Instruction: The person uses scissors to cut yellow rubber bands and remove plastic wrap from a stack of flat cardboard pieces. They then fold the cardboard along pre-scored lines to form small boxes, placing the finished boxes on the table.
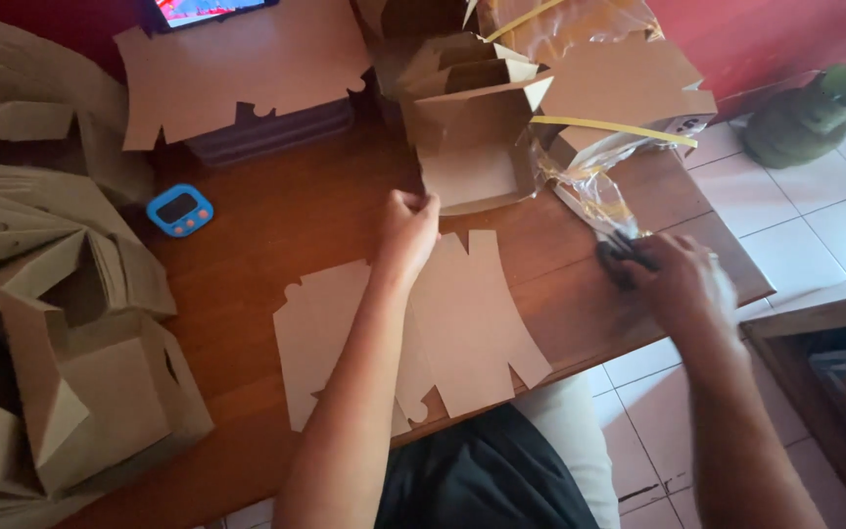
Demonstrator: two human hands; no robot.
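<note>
Both hands are seen over a brown wooden worktop (276,220). The left hand (406,230) is curled into a loose fist, its fingers pinched on the lower edge of a half-folded cardboard box (472,137) that stands open near the middle of the worktop. Under the left forearm a flat cardboard cutout (467,323) is laid, reaching to the near edge of the worktop.

The right hand (676,279) is closed around a small dark tool (621,257) at the right end of the worktop; what kind of tool it is cannot be told, since most of it is hidden by the fingers. Just above that hand a crumpled clear plastic wrap (589,191) is trailed down from a bundle of flat cardboard bound with a yellow strap (611,128).

At the far side a stack of flat cutouts (242,73) is set, with a phone (210,10) partly shown behind it. A small blue timer (179,210) is placed on the worktop to the left. Further left, folded boxes (61,362) are heaped together. On the tiled floor at the right a green lumpy object (800,120) is seen.
</note>
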